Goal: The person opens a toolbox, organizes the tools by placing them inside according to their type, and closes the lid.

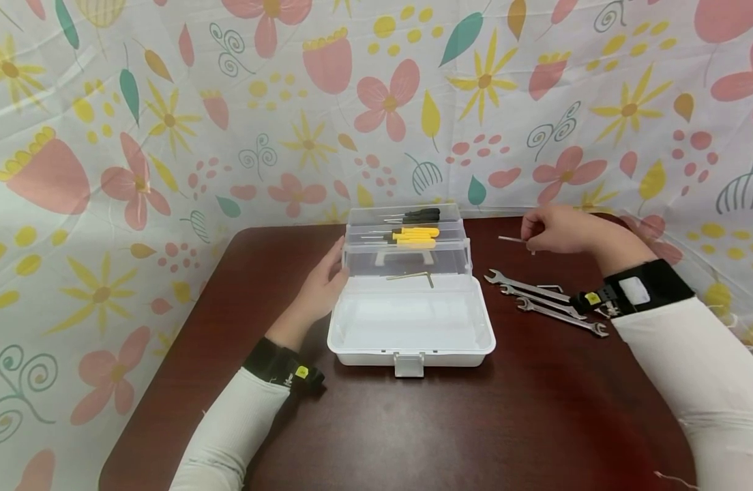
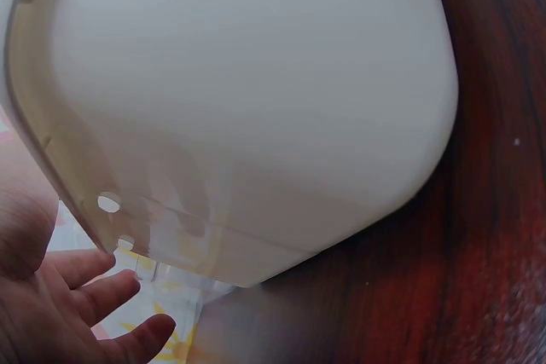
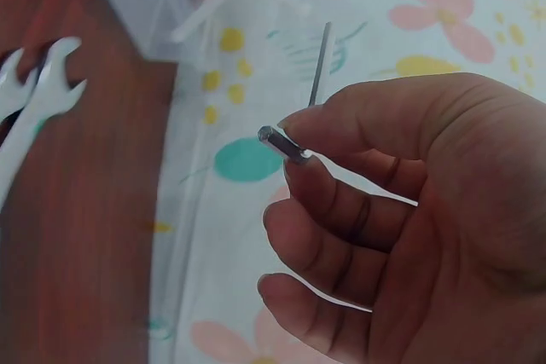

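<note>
Above the table's back right, my right hand pinches a silver hex key between thumb and index finger; its long arm points left in the head view. My left hand is at the left side of an open white toolbox, its fingers fairly straight beside the clear raised trays. In the left wrist view those fingers are near the box's corner holes. Black-handled screwdrivers and yellow-handled screwdrivers lie in the upper trays. A brass-coloured hex key lies at the lower tray's edge.
Several open-end wrenches lie on the dark red table right of the toolbox, partly under my right wrist. Another small silver hex key shows among them. A flowered cloth hangs behind the table. The toolbox latch faces me.
</note>
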The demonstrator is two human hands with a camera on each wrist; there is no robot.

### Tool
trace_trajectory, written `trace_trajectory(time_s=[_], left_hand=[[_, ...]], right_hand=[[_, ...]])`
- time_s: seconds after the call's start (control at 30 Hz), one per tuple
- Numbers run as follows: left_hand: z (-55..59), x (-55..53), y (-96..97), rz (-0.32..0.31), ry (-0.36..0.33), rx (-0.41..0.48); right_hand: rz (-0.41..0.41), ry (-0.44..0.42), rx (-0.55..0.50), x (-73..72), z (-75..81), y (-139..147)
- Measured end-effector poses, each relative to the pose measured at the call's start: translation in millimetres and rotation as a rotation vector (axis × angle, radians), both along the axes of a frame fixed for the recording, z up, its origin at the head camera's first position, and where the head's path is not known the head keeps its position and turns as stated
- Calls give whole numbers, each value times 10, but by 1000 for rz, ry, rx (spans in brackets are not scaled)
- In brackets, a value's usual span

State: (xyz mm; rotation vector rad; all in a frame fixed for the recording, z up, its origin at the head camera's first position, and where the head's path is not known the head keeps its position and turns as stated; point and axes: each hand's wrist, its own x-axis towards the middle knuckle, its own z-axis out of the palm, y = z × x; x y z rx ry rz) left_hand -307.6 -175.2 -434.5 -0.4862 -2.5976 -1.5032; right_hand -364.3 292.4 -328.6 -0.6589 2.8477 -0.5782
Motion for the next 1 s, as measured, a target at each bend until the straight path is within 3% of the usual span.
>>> trace_trajectory(time_s=[0.23,0.57,0.8,1.0], left_hand=[[2,6,9,-5,3,6],[0,2,7,12,2,-18],[7,12,4,19,-5,-27],[12,15,7,17,-2,-27]], right_hand=[[60,79,24,-8,244,-326],[141,120,99,-34,433,-813],[233,101,117,-17,471,-1156],[278,74,145,9,405,-1459]])
